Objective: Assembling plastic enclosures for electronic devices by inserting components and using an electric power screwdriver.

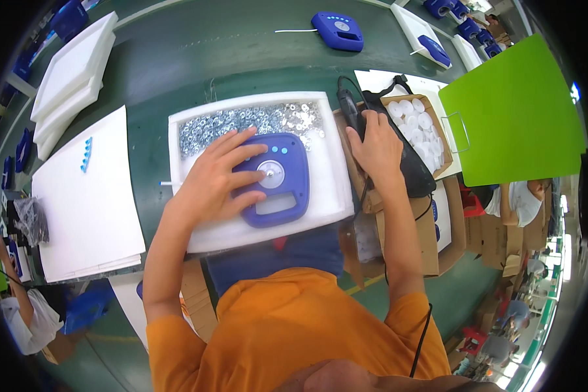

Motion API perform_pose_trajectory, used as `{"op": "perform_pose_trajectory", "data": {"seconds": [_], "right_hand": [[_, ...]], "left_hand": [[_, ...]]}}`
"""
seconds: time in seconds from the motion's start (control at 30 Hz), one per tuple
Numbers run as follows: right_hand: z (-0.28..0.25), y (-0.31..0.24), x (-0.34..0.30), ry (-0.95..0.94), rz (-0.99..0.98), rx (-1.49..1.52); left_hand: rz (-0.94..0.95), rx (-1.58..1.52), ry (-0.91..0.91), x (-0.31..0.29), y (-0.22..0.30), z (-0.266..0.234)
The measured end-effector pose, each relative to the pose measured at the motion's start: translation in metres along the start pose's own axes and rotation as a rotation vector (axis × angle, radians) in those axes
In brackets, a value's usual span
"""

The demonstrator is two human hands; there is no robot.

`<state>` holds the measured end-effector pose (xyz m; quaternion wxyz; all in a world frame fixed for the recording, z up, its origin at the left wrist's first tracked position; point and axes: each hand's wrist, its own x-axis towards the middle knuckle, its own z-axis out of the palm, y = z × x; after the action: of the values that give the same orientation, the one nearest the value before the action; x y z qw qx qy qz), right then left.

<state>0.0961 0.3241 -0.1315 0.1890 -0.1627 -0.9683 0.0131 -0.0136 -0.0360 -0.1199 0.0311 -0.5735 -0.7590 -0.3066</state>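
A blue plastic housing with a cut-out handle (298,171) lies in a white foam tray (333,189). On its middle sits a clear round disc (274,171) with a small metal piece at its centre. My left hand (219,176) rests over the housing's left side, fingers spread, with fingertips at the disc. At the tray's right, my right hand (379,147) has its thumb and fingers around the lower part of a black corded electric screwdriver (350,108). The screwdriver's tip is hidden. Many small metal nuts or washers (225,124) fill the tray's far side.
A cardboard box of white plastic discs (421,134) stands right of my right hand, beside a black pouch (405,166). A green board (513,117) rises farther right. Another blue housing (338,31) lies at the back. White sheets (88,202) and stacked foam trays (75,78) are left.
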Motion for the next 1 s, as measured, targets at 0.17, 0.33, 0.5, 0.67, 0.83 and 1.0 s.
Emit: {"op": "perform_pose_trajectory", "data": {"seconds": [0.17, 0.33, 0.5, 0.67, 0.83, 1.0], "right_hand": [[0.009, 0.003, 0.016, -0.23, 0.073, -0.118], [-0.019, 0.011, 0.009, 0.123, 0.258, 0.21], [-0.097, -0.001, -0.002, 0.354, 0.33, 1.332], [-0.099, -0.057, -0.024, 0.127, 0.309, 1.831], [-0.077, -0.125, -0.025, 0.142, 0.124, 1.879], [-0.059, -0.158, -0.015, 0.129, -0.06, 1.862]], "left_hand": [[0.008, -0.02, 0.03, -0.005, -0.002, 0.003], [0.003, -0.039, 0.035, -0.008, -0.005, 0.004], [0.027, -0.046, 0.049, -0.01, -0.007, 0.005], [0.023, -0.056, 0.065, -0.01, -0.011, 0.011], [0.008, -0.062, 0.075, -0.014, -0.012, 0.014], [0.033, -0.078, 0.094, -0.015, -0.015, 0.016]]}}
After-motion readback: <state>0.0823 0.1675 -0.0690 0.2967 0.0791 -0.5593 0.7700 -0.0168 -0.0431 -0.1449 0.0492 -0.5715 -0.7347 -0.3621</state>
